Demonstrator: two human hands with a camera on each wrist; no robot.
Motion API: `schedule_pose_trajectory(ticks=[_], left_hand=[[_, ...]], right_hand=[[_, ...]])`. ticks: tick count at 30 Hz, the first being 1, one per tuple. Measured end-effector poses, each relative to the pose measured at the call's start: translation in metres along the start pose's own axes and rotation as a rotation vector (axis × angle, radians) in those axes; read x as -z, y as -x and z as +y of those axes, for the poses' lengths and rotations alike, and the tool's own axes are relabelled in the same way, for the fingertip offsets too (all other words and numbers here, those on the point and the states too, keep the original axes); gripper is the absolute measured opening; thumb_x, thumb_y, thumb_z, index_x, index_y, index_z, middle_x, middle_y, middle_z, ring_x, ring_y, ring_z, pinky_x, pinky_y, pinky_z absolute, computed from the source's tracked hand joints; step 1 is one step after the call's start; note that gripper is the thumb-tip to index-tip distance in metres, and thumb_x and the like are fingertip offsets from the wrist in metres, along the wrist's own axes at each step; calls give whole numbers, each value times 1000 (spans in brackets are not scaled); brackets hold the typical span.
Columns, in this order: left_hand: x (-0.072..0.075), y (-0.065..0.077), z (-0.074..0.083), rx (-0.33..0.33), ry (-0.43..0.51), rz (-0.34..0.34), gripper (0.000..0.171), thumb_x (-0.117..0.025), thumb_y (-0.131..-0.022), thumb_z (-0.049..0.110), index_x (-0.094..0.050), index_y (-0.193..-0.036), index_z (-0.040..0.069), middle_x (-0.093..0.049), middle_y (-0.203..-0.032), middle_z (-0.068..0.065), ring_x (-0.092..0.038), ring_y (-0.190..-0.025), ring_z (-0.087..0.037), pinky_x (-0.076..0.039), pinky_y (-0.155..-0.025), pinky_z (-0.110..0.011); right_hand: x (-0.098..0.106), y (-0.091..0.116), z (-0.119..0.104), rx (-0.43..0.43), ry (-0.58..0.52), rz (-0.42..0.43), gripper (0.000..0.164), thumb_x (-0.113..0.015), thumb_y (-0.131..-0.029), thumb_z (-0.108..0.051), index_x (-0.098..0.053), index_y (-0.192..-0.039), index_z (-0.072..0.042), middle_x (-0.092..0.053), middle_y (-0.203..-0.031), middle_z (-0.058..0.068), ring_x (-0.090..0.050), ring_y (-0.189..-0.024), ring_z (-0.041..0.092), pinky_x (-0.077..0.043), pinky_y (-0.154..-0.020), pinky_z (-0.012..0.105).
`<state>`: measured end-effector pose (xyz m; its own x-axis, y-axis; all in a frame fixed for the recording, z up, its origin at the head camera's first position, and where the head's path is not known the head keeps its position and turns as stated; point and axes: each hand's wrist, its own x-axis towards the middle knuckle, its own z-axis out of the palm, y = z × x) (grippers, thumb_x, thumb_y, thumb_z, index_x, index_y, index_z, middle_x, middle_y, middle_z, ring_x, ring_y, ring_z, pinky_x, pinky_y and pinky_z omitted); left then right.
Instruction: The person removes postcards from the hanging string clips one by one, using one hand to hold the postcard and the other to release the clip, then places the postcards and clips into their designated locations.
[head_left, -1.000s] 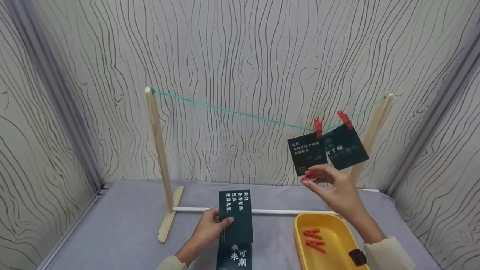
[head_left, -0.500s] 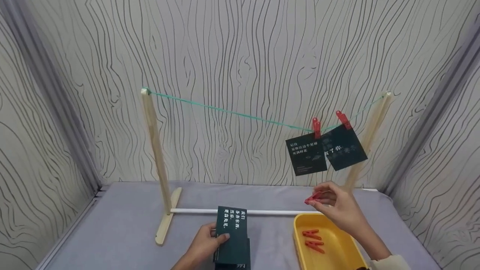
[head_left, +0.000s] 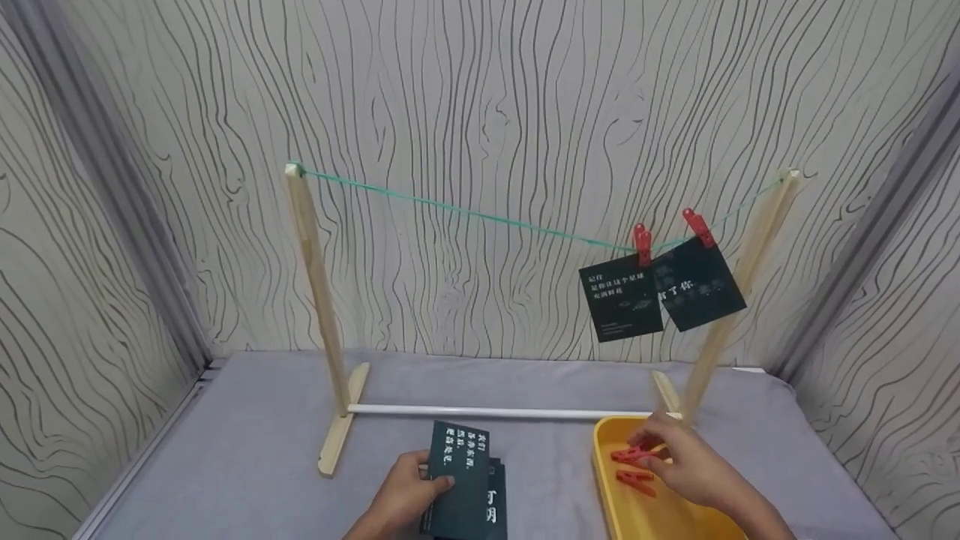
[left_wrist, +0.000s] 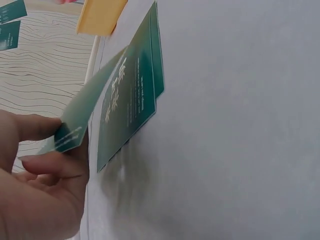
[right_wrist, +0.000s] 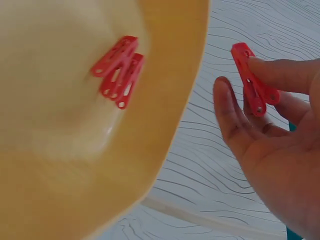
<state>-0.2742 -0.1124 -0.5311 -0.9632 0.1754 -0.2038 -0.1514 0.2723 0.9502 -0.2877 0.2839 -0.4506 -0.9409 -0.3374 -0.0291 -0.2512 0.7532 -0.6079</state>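
In the head view my left hand (head_left: 409,487) grips a dark green card (head_left: 461,469) with white writing, thumb on its face. More dark green cards (left_wrist: 127,95) lie just beyond and below it, apart from the held card in the left wrist view. My right hand (head_left: 686,457) is over the yellow tray. Between its thumb and fingers it pinches a red clothespin (right_wrist: 252,80), clear in the right wrist view. Two red clothespins (right_wrist: 119,70) lie inside the tray. Two dark cards (head_left: 622,300) hang from the green string (head_left: 472,214) by red clothespins (head_left: 643,245).
The string sags between a left wooden post (head_left: 315,285) and a right wooden post (head_left: 742,292). A white rod (head_left: 487,412) joins their feet. The yellow tray (head_left: 604,495) stands at front right on the grey cloth (head_left: 255,427).
My right hand has moved down from near the hanging cards to the tray, still pinching the clothespin. The left hand has lowered its card slightly over the other cards.
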Motion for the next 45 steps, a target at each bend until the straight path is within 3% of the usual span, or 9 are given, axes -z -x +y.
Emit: schedule_pose_trajectory(ticks=[7,14,19,23,28,36,45], left_hand=[[-4,3,-5,33,58,-46,46,-62,-88,6,-50,-129,-11,-73,-95,-6,-70,-84,-15,-59,-75,-35],[-12,4,-8,80,-30,3,49,-66,-87,10,-50,-128,-12,-71,-101,-10,-68,-90,-16,-59,-77,-38],[-19,4,-11,120,-66,22,45,-71,-85,9,-53,-121,-11,-66,-97,-10,-64,-88,-17,-58,-75,-38],[-22,3,-11,89,-132,30,40,-73,-83,10,-57,-114,-10,-65,-93,-10,-64,-86,-17,-57,-76,-40],[-25,2,-8,59,-259,78,30,-78,-79,15,-61,-92,-4,-62,-80,-9,-62,-76,-17,-55,-69,-38],[-29,4,-7,36,-411,95,31,-83,-74,23,-66,-78,-3,-63,-62,-7,-62,-61,-16,-52,-57,-34],[-24,3,-5,86,-383,52,32,-80,-80,25,-65,-84,-2,-62,-70,-8,-61,-69,-17,-52,-62,-36]], right_hand=[[-9,3,4,-79,70,-158,19,-73,-84,-4,-65,-98,-15,-61,-100,-1,-56,-93,17,-53,-92,51],[-15,0,0,-94,95,-237,17,-74,-83,-2,-67,-93,-13,-63,-87,-2,-52,-84,18,-50,-82,39],[-17,-1,0,-77,122,-229,14,-75,-80,-3,-66,-83,-13,-61,-76,-3,-52,-74,15,-44,-69,27],[-17,-5,-1,-64,129,-212,14,-75,-80,-3,-64,-80,-12,-58,-71,-3,-52,-68,14,-41,-61,22],[-20,-10,0,-79,117,-184,12,-76,-81,-5,-65,-82,-11,-58,-70,-2,-53,-70,15,-43,-63,22],[-27,-12,17,41,86,-152,20,-81,-80,-13,-61,-84,-11,-59,-78,-2,-50,-71,7,-41,-63,19],[-36,-13,20,-102,81,-184,19,-79,-79,-8,-63,-87,-14,-59,-82,0,-52,-77,17,-48,-70,27]])
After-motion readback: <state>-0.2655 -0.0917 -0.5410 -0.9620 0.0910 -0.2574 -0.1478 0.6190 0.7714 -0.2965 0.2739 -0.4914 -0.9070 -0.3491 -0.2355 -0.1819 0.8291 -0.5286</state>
